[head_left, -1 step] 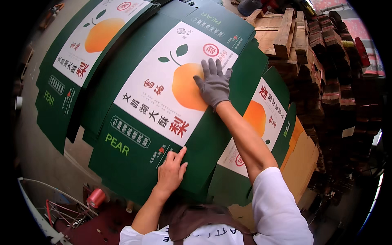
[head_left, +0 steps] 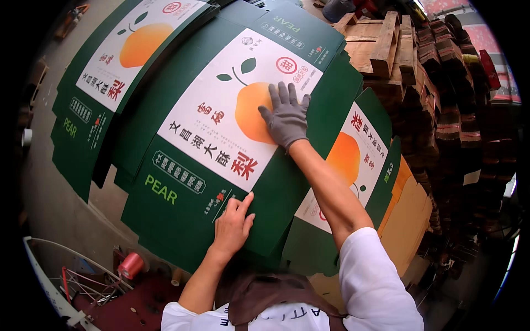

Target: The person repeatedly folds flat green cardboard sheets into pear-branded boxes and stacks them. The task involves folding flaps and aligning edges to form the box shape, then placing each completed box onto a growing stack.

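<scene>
A flat green cardboard box blank [head_left: 265, 215] with a white panel and an orange fruit picture lies before me on top of other sheets. My right hand [head_left: 287, 113], in a grey glove, rests flat on the fruit picture with its fingers spread. Bare, my left hand [head_left: 234, 223] touches the near green part of the blank. Its index finger points out toward the panel's corner, the thumb is apart, and the other fingers are partly bent. Neither hand grips anything.
More printed box blanks [head_left: 80, 129] are stacked at the left, and another blank [head_left: 342, 160] lies under my right forearm. Plain brown cardboard [head_left: 411, 215] shows beside it. Wooden pallets [head_left: 381, 52] and bundled stacks [head_left: 458, 105] stand at the right. A pink twine spool [head_left: 131, 266] sits lower left.
My right hand has shifted very slightly left over the fruit picture. My left hand has moved slightly up. The blanks appear a few pixels to the right in the view.
</scene>
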### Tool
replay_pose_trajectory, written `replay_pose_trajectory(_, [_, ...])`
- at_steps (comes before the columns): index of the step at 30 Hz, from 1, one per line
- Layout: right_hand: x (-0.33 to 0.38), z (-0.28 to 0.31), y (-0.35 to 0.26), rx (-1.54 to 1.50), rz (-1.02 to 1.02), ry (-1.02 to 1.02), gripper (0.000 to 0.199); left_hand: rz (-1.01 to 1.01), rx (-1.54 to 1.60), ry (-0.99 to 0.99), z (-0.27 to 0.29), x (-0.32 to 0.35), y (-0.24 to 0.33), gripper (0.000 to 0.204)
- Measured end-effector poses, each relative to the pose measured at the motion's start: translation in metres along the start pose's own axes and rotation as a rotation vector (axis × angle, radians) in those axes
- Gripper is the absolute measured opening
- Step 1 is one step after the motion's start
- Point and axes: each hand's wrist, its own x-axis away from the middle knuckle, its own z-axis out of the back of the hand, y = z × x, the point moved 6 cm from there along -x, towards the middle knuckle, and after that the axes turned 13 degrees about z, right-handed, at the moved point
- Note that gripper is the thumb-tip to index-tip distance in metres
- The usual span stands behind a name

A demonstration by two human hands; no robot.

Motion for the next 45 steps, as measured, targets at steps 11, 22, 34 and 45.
replay_pose_trajectory(11, [0.085, 0.024, -0.123, -0.154, 0.077, -0.12, 0.069, -0.195, -0.144, 0.31, 0.12, -0.004, -0.038, 0.047])
replay_pose_trajectory(22, [0.084, 0.025, -0.138, -0.144, 0.083, -0.135, 0.076, 0.108, -0.881, 0.579, 0.328, -0.05, -0.221, 0.062])
replay_pose_trajectory(34, [0.061, 0.026, -0.142, -0.212, 0.013, -0.121, 0.072, -0.126, -1.061, 0.505, 0.363, -0.044, -0.205, 0.037])
replay_pose_trajectory(45, [0.003, 0.024, -0.151, -1.719, -0.733, 0.432, 0.047, -0.5, -1.059, 0.242, 0.177, 0.161, -0.04, 0.037])
